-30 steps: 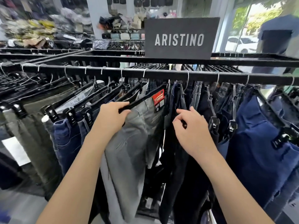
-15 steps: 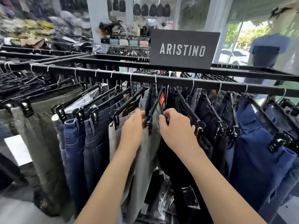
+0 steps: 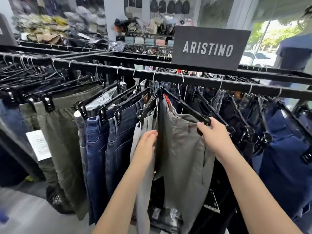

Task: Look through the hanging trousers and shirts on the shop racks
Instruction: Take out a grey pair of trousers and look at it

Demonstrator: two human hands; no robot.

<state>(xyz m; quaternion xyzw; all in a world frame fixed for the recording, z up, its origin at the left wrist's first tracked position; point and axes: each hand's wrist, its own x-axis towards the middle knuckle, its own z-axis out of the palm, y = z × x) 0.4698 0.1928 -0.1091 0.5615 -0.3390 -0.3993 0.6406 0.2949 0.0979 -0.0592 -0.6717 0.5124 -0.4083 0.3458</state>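
A long black rack rail (image 3: 185, 78) runs across the shop from left to right, packed with trousers on black clip hangers, and a dark sign reading ARISTINO (image 3: 209, 48) stands on top of it toward the right. Behind it, shelves hold heaps of folded clothes (image 3: 50, 29) and a row of dark backpacks (image 3: 170, 6) hangs high on the far wall; daylight comes through the shop window (image 3: 263, 39) on the right. Along the rail, olive-green trousers (image 3: 57, 141) hang at the left with a white paper tag (image 3: 38, 145) beside them, then two pairs of dark blue jeans (image 3: 108, 149), then a pale grey pair (image 3: 143, 166), and well to the right a deep blue pair (image 3: 287, 157). In the middle hang the grey trousers (image 3: 182, 149), swung out toward the person so their front faces the camera. The right hand (image 3: 214, 132) has its grip curled round the near end of their black hanger (image 3: 190, 114), thumb and fingers pinching the clip end, holding that side out from the row. The left hand (image 3: 146, 144) lies with straight, relaxed fingers against the fabric at the left edge of the grey trousers, between them and the pale grey pair, its grip spread and holding nothing. Both bare forearms reach up from the bottom of the view.
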